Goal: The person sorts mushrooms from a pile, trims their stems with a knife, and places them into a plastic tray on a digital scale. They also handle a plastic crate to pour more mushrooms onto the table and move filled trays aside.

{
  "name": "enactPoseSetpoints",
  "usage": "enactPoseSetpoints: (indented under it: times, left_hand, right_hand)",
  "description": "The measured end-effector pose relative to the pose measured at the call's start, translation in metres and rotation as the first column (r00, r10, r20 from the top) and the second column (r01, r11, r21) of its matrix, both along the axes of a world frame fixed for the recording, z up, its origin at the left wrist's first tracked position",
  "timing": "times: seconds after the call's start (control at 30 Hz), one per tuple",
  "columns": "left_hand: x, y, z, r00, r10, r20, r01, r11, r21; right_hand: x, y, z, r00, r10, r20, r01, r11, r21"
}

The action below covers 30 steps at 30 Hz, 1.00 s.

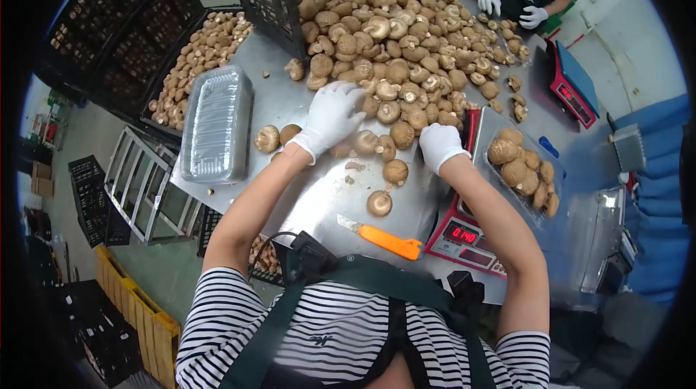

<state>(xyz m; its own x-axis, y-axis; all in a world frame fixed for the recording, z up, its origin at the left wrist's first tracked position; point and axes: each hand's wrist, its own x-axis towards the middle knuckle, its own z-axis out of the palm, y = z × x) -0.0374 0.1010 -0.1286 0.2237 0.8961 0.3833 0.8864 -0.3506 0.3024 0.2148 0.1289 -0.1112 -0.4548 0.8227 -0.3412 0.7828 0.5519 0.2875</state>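
Note:
A large heap of brown mushrooms [409,34] covers the far part of the metal table [304,197]. At its near edge, my left hand [332,119], in a white glove, reaches onto the mushrooms with fingers stretched and apart. My right hand [439,146], also gloved, is curled closed at the heap's right edge; what its fingers hold, if anything, is hidden. Beside my right forearm, a clear tray of mushrooms [523,170] sits on a red digital scale [464,237] reading 0.140. Several loose mushrooms [379,203] lie between my hands and nearer to me.
An orange utility knife [388,240] lies near the front edge, blade exposed. Clear plastic trays [217,124] are stacked at left. A black crate [264,1] stands by the heap. Across the table, a co-worker's gloved hands [489,2] are near a second scale [573,88].

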Motion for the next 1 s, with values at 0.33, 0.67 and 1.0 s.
enactPoseSetpoints:
  times: [0.33,0.67,1.0]
  left_hand:
    - [0.008,0.020,0.000,0.993,-0.016,-0.114,0.010,0.999,-0.053]
    - [0.051,-0.017,0.033,0.978,-0.160,0.134,0.177,0.977,-0.122]
    - [0.106,-0.036,0.084,0.734,-0.160,0.660,0.497,0.788,-0.362]
  right_hand:
    - [0.042,-0.056,0.092,-0.158,-0.794,-0.587,-0.269,0.607,-0.748]
    - [0.057,-0.095,0.099,-0.221,-0.607,-0.763,-0.168,0.795,-0.583]
    - [0.097,-0.132,0.114,0.188,-0.012,-0.982,0.147,0.989,0.016]
